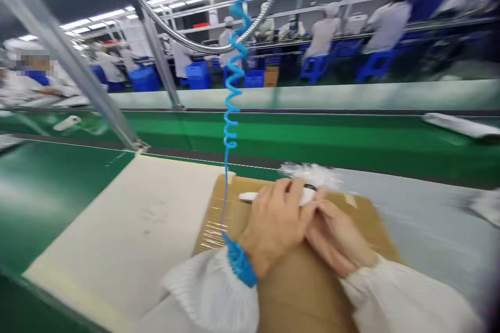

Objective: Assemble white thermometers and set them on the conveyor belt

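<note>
A slim white object (248,196) with a rounded end and a dark curved part lies over the cardboard sheet (312,291); its kind is not plain, as my hands cover most of it. My left hand (275,218) is closed over its middle, fingers bent around the far side. At the right end, my right hand (336,234) holds it with thumb and fingers pressed together, touching the left fingertips. Around my left wrist sits a blue strap (239,260), joined to a coiled blue cord (234,73) that hangs from above.
Crumpled transparent plastic (312,174) lies just behind the cardboard. A pale sheet (148,229) covers the bench at left. Beyond runs a green conveyor belt (273,138), with a long white item (461,124) on it at right. Metal posts (78,57) rise at left; several people work farther back.
</note>
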`<act>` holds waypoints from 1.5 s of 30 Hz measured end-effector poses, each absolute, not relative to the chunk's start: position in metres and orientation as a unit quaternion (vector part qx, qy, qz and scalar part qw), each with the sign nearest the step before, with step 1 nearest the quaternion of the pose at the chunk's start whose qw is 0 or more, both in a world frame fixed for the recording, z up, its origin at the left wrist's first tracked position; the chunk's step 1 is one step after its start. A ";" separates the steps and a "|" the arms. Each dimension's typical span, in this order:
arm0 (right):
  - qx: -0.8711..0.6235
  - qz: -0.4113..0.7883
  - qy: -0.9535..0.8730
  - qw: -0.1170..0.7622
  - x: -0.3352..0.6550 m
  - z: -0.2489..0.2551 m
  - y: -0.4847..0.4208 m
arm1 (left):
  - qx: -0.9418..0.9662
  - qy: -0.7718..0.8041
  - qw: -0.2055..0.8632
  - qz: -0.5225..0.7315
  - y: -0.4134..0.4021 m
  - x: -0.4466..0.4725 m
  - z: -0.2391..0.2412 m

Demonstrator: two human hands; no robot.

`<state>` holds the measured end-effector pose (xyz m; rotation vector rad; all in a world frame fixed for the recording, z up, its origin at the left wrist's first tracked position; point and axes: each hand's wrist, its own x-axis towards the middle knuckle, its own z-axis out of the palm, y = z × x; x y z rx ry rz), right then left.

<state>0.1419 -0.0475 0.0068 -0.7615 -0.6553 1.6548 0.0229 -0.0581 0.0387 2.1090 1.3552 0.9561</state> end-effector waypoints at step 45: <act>-0.359 0.749 -0.263 0.491 0.168 0.022 -0.047 | 0.492 0.350 0.736 0.308 -0.059 0.026 0.025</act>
